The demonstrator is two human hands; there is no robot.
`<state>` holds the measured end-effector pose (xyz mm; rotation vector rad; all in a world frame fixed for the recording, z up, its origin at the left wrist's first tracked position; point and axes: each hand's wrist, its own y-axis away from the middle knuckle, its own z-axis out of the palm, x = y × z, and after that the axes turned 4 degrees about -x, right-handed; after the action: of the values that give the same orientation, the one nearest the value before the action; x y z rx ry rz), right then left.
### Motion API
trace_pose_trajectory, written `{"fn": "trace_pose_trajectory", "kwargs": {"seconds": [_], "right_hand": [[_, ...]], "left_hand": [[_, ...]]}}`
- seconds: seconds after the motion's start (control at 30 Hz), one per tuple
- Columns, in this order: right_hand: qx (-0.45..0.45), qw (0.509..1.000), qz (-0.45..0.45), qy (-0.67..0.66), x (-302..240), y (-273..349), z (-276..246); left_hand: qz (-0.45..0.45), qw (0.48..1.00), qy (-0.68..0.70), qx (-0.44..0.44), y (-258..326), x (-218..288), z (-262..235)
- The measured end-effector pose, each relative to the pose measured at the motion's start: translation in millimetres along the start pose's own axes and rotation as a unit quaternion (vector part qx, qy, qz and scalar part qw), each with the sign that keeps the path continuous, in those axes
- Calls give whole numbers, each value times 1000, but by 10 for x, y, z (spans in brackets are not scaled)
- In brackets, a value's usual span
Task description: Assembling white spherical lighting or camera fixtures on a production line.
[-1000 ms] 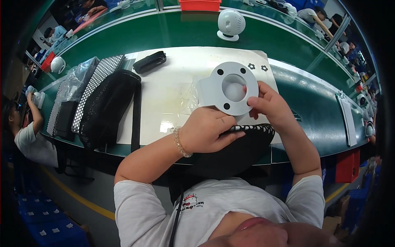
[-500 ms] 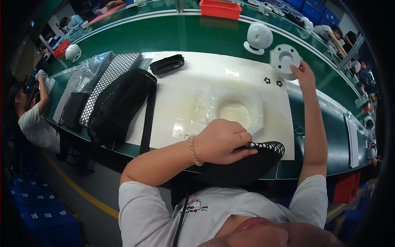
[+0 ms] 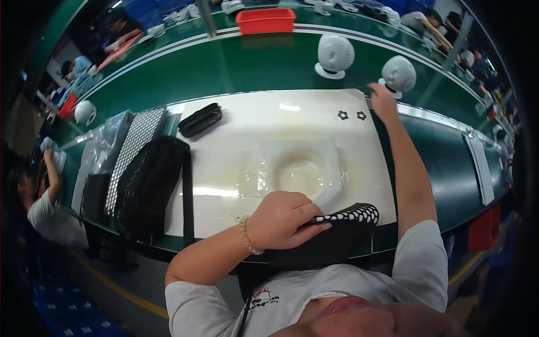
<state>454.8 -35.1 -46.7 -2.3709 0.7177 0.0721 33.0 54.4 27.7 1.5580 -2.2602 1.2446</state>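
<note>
My left hand point(image 3: 283, 219) is closed on the edge of a black, flexible piece with a perforated rim point(image 3: 356, 213), which hangs over the near table edge; white shows through its holes. My right hand point(image 3: 383, 104) reaches to the far right, beside the round base of a white, egg-shaped device point(image 3: 399, 74) that stands upright. One finger sticks out to the left of that base; the others are mostly hidden. Ahead of my left hand, a white ring-shaped recessed form point(image 3: 331, 196) under clear film lies on the white board point(image 3: 236, 135).
A second white device point(image 3: 336, 53) stands farther back, near a red bin point(image 3: 265, 21). At left lie a black fabric piece point(image 3: 149, 191), perforated sheets point(image 3: 135, 146) and clear plastic. A black pouch point(image 3: 200, 120) and two flower-shaped dark marks point(image 3: 352, 115) are on the board. Co-workers sit around.
The white device, earlier held by my right hand with its underside toward me, now stands upright beyond that hand. My left hand keeps its grip on the black piece. The whole view has shifted.
</note>
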Motion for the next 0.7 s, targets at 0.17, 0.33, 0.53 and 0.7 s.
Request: {"fn": "trace_pose_trajectory", "kwargs": {"seconds": [0.17,0.33,0.53,0.7], "right_hand": [[-117,991,-23,-68,-882,-184,76],[-150,988,40,13,-1125,-442,324],[-79,993,79,46,-915,-509,544],[129,987,-84,-33,-817,-477,234]], "left_hand": [[-13,999,3,-36,-28,12,-8],[-6,1000,-4,-30,-38,38,-12],[27,1000,-2,1,0,35,-28],[29,1000,5,4,2,22,-35]]}}
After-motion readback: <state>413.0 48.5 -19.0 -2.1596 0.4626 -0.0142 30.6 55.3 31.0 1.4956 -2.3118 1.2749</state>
